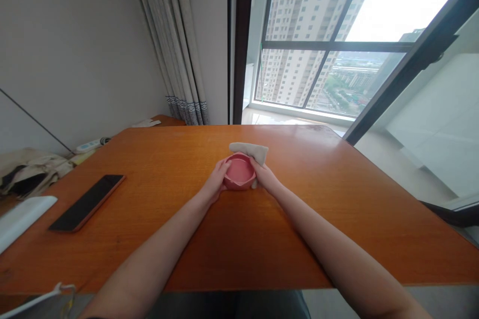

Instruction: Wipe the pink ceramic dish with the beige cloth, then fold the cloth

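A small pink bowl with an angular rim is held between my two hands over the middle of the wooden table. My left hand grips its left side, the thumb at the rim and the fingers underneath. On the right side, my right hand is closed on a light grey cloth, with the thumb side against the bowl's rim. Part of the cloth sticks out behind the bowl, and a small bit shows below the right hand. Whether the bowl touches the tabletop I cannot tell.
A black phone-like slab with a reddish edge lies at the left. Beyond it are a white object, a crumpled beige cloth bag and a power strip. A curtain hangs behind the table, beside a large window.
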A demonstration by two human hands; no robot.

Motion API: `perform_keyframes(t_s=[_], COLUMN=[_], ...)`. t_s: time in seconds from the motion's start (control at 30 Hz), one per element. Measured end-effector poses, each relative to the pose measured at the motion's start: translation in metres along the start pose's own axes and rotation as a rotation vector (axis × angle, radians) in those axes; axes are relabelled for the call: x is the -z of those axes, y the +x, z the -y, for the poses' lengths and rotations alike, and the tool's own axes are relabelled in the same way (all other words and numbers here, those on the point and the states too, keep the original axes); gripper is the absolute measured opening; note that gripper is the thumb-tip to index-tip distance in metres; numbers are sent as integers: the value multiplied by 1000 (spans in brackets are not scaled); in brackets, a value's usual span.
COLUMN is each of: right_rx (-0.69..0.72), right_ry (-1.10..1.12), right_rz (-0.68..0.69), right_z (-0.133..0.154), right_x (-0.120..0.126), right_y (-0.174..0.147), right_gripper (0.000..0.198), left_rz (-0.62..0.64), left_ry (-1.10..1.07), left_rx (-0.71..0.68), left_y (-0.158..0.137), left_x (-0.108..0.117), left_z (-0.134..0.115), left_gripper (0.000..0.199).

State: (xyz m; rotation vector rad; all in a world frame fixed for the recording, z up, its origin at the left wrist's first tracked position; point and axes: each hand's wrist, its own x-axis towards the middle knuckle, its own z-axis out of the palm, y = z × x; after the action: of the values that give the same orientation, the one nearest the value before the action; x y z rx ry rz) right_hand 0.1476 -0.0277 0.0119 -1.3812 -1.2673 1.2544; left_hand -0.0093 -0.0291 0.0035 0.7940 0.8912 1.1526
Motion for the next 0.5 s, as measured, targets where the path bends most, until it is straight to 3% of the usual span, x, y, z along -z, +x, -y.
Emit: perform_keyframes(t_s=[0.1, 0.2, 0.33, 0.4, 0.5], right_rx=[-20, 11, -8, 6, -13], right_ry=[52, 130, 127, 108, 58], right_rz=[-24, -87, -176, -152, -41], right_z=[-3, -5, 0, 2, 1], right_x=[-21, -34, -15, -4, -3], right_y=[-11, -16, -4, 1, 0], right_gripper=[57, 54, 44, 40, 47], left_rz=[-71, -50, 32, 75, 17], left_ry=[-116, -140, 11, 76, 75], left_rx=[-124, -183, 30, 150, 131], left_y=[1, 0, -1, -1, 0], left_x=[-4, -5, 1, 4, 4], left_z=[1, 0, -3, -4, -2], left_gripper=[39, 42, 57, 59, 49])
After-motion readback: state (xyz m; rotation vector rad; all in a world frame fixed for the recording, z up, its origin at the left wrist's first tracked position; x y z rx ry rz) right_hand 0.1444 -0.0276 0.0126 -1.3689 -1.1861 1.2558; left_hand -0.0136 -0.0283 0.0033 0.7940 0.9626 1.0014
